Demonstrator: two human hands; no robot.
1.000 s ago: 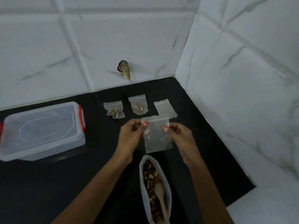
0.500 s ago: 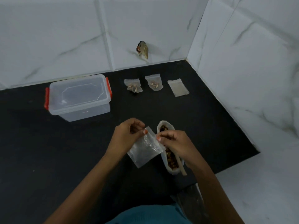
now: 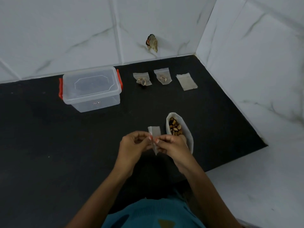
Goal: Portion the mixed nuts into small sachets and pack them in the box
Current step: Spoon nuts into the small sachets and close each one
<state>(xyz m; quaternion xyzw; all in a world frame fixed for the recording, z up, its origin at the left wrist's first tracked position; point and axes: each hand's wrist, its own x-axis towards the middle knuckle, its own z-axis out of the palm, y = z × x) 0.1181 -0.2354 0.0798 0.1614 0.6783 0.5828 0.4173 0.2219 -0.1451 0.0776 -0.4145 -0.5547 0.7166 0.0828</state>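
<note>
An empty clear sachet [image 3: 154, 134] stands upright between my hands above the black counter. My left hand [image 3: 134, 148] pinches its left side and my right hand [image 3: 172, 146] pinches its right side near the mouth. Just right of them lies an open bag of mixed nuts [image 3: 178, 129], its lower part hidden by my right hand. A clear lidded box [image 3: 91, 88] with red clips sits at the back left. Two sachets with nuts, one [image 3: 142, 79] and another [image 3: 162, 76], lie near the wall, with an empty sachet [image 3: 186, 81] beside them.
White marble-look tiled walls [image 3: 246, 63] close the counter at the back and right. A small torn scrap [image 3: 152, 42] sticks to the back wall. The black counter [image 3: 49, 145] ends at a white edge on the lower right. My teal clothing shows at the bottom.
The view has tilted down and pulled back. Both hands brought the sachet lower and nearer to me, turning it from flat to edge-on beside the nut bag.
</note>
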